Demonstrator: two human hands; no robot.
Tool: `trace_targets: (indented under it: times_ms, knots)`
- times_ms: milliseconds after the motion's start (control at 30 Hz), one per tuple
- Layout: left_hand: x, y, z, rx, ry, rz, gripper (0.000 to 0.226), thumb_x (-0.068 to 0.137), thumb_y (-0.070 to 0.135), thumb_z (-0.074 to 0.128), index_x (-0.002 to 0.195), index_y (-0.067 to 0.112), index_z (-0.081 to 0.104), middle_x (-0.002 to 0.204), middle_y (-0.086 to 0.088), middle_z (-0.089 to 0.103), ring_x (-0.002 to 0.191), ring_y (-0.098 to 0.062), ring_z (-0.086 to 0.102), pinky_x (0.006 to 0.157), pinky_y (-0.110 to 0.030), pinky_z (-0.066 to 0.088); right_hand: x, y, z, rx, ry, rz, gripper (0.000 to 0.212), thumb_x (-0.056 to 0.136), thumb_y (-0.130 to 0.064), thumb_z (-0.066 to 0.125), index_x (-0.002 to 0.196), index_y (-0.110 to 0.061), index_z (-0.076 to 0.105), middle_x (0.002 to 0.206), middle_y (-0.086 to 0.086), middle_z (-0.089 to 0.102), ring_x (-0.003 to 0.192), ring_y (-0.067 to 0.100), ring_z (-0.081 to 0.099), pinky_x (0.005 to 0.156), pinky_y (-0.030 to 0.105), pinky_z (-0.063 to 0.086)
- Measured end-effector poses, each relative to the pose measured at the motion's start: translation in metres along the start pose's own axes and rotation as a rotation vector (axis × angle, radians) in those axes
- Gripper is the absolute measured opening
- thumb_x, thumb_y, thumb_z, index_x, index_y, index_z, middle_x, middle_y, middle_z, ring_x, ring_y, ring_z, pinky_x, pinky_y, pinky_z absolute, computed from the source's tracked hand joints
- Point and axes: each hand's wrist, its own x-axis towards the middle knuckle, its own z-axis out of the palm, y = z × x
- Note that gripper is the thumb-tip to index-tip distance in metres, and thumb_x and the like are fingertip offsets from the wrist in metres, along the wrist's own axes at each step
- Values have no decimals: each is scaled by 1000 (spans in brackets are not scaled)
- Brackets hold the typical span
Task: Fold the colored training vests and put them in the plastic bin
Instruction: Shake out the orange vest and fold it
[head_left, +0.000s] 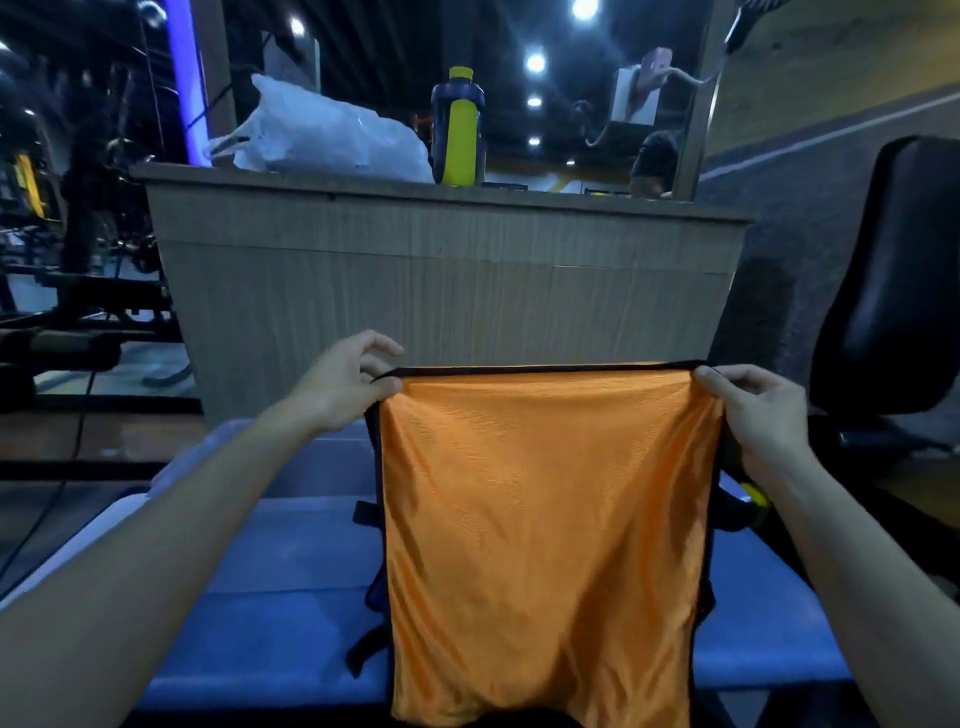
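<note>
1. Nearest, an orange vest (545, 530) with black trim hangs spread between both hands, above a blue plastic surface (270, 587).
2. Left hand (345, 387): thumb and forefinger pinch the vest's top left corner; other fingers are lifted apart.
3. Right hand (756, 415): fingers curl onto the top right corner.
4. Beyond, a wood-grain counter (441, 280) carries a white plastic bag (332, 137) and a yellow-and-blue bottle (460, 127).
5. Right, a black chair (893, 270).

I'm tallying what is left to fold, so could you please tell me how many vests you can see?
1: an orange vest, held up by its top corners in the left hand and right hand. It may hide others behind it.
</note>
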Motion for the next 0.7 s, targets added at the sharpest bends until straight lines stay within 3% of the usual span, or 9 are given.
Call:
trace_targets:
  times_ms: [100, 300, 400, 500, 600, 700]
  knots:
    - [2, -10, 9, 270, 199, 135, 21, 94, 12, 70, 112, 23, 69, 97, 10, 68, 82, 7, 58, 65, -6, 41, -1, 4, 4, -27, -10, -25, 15, 80, -27, 86, 87, -17, 77, 91, 6, 75, 90, 23, 70, 82, 40, 56]
    - [5, -28, 15, 258, 256, 166, 14, 92, 8, 72, 101, 16, 78, 82, 13, 67, 76, 14, 57, 65, 3, 38, 1, 13, 7, -53, -33, -31, 17, 78, -34, 88, 84, -22, 78, 91, 1, 76, 94, 21, 71, 86, 39, 57]
    - [7, -30, 11, 180, 103, 120, 16, 93, 12, 73, 98, 27, 75, 84, 19, 70, 81, 13, 64, 73, -2, 44, 0, 16, 7, -52, -30, -16, 17, 79, -34, 87, 83, -21, 77, 91, 2, 75, 91, 18, 69, 83, 37, 56]
    - [6, -31, 5, -100, -165, 39, 14, 95, 12, 69, 108, 17, 74, 97, 0, 79, 96, -11, 73, 90, -24, 56, -3, 21, 6, -42, -35, 10, 19, 81, -30, 85, 85, -15, 75, 87, 1, 72, 84, 14, 64, 74, 32, 51]
    - [4, -32, 2, -311, -429, -46, 23, 94, 16, 66, 113, 4, 71, 106, -14, 76, 97, -20, 73, 89, -27, 57, -5, 28, 3, -25, -59, 56, 17, 83, -24, 84, 87, -11, 74, 82, 2, 69, 76, 14, 61, 68, 31, 50]
    - [6, -41, 5, -401, -477, -76, 22, 91, 22, 67, 105, 6, 73, 103, -11, 74, 95, -16, 69, 84, -26, 56, -6, 38, 0, 0, -92, 123, 19, 84, -22, 83, 91, -8, 74, 81, 4, 69, 75, 16, 61, 68, 35, 51]
